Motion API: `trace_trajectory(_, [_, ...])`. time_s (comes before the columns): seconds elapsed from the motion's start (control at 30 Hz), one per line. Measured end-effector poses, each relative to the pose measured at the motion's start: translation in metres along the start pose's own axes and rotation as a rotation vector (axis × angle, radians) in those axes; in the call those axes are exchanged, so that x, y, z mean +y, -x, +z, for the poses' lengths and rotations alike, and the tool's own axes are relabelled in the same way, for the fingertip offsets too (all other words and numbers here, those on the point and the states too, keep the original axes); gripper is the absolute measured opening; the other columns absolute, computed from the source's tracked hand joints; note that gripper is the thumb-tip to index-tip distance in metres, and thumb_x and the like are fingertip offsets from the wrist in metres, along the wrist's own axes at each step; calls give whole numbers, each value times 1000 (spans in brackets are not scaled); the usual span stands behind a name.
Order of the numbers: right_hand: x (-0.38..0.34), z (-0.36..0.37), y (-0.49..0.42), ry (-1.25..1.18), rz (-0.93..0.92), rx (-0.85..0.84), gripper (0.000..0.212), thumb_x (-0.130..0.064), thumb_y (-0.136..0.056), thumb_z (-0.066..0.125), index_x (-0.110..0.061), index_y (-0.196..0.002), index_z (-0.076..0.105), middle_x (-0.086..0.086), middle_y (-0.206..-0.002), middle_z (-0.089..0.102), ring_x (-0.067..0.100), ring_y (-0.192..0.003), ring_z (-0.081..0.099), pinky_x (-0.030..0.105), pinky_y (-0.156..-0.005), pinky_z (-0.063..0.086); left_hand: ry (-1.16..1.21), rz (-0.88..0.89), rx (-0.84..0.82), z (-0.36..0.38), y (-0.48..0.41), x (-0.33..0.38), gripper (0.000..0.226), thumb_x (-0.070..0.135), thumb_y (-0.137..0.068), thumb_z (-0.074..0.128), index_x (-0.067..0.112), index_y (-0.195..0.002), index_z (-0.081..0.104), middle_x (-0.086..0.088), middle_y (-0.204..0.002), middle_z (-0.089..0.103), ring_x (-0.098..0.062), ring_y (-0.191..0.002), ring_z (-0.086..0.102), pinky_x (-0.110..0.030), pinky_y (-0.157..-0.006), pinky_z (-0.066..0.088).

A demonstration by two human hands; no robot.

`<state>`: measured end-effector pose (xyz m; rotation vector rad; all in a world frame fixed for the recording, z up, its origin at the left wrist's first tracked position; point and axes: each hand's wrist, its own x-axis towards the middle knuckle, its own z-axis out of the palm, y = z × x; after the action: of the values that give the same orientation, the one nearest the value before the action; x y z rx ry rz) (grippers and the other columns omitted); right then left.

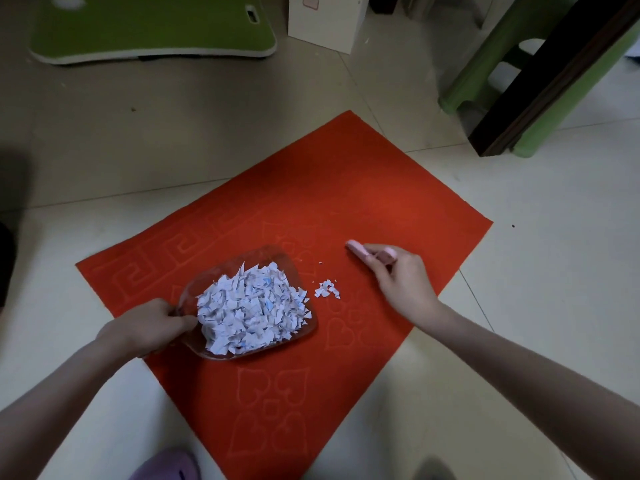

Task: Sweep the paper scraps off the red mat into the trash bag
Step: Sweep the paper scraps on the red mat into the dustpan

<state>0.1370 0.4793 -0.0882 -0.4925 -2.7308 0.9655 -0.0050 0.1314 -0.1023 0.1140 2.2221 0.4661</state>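
Here, left hand (pixel 149 323) grips the clear dustpan (pixel 284 264) heaped with paper scraps (pixel 249 306).

Red mat (pixel 363 202) on tiled floor (pixel 138 150)

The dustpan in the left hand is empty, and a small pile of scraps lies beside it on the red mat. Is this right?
No. The head view shows the dustpan in the left hand heaped with paper scraps, not empty. The small pile does lie beside it on the red mat.
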Motion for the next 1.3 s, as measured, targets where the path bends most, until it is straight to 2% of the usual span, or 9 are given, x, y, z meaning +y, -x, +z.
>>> trace_trajectory(0.17, [46, -17, -35, 204, 141, 177, 31, -37, -98, 51, -12, -90, 68, 4, -80, 70, 21, -73, 65, 27, -62, 41, -15, -3, 12, -2, 1, 4, 43, 29, -83, 61, 13, -44, 53, -4, -43, 51, -17, -38, 43, -23, -47, 32])
trace_trajectory(0.27, [49, -15, -33, 252, 250, 146, 40, -41, -98, 47, -7, -84, 64, 6, -61, 60, 20, -53, 57, 31, -53, 35, -28, -7, 19, -2, 1, 6, 43, 31, -82, 61, 13, -44, 53, -4, -43, 51, -18, -37, 43, -23, -48, 33])
trace_trajectory(0.37, [20, -1, -3, 147, 153, 11, 31, -40, -97, 50, -18, -103, 71, 0, -85, 72, 15, -70, 65, 32, -66, 48, -41, -7, 27, -2, 0, 7, 40, 34, -82, 62, 12, -48, 55, -4, -44, 53, -18, -39, 45, -23, -49, 34])
trace_trajectory(0.53, [-6, -2, 26, -41, 41, 70, 24, -19, -96, 56, -22, -117, 68, -18, -105, 62, -5, -95, 55, 4, -84, 39, -41, -6, 35, 1, 0, 9, 40, 32, -82, 62, 12, -49, 54, -2, -42, 51, -16, -36, 43, -23, -49, 33])
trace_trajectory(0.63, [25, -9, 13, 54, 136, 164, 24, -25, -99, 53, -25, -118, 68, -10, -109, 69, 5, -100, 61, 19, -87, 45, -35, -3, 24, 2, 0, 10, 39, 32, -83, 62, 11, -50, 55, -2, -41, 51, -16, -35, 42, -22, -47, 32])
trace_trajectory(0.77, [32, -3, 9, 158, 176, 86, 27, -25, -99, 50, -20, -120, 66, 1, -111, 70, 20, -101, 65, 29, -87, 48, -25, 4, 22, 1, 0, 10, 40, 31, -83, 62, 11, -48, 55, -3, -42, 51, -16, -35, 42, -23, -47, 32])
trace_trajectory(0.93, [-14, 23, 35, 56, -9, -120, 30, -20, -98, 51, -20, -125, 63, 0, -118, 68, 18, -107, 62, 25, -91, 44, -20, 9, 22, 3, 0, 12, 42, 30, -84, 61, 13, -47, 54, -3, -42, 51, -17, -36, 42, -23, -48, 33])
trace_trajectory(1.17, [-10, 5, 25, -10, 0, 95, 26, -19, -98, 54, -20, -122, 65, -16, -109, 61, -4, -97, 54, 3, -85, 36, -26, 6, 31, 0, 4, 13, 42, 33, -83, 61, 13, -46, 54, -3, -43, 52, -17, -36, 43, -23, -48, 33])
trace_trajectory(1.3, [25, 2, 0, 122, 159, 138, 24, -25, -100, 50, -14, -110, 68, 4, -101, 70, 19, -90, 66, 22, -75, 43, -32, -7, 35, -6, 10, 12, 39, 33, -82, 61, 11, -50, 59, -4, -45, 55, -15, -37, 44, -22, -46, 33])
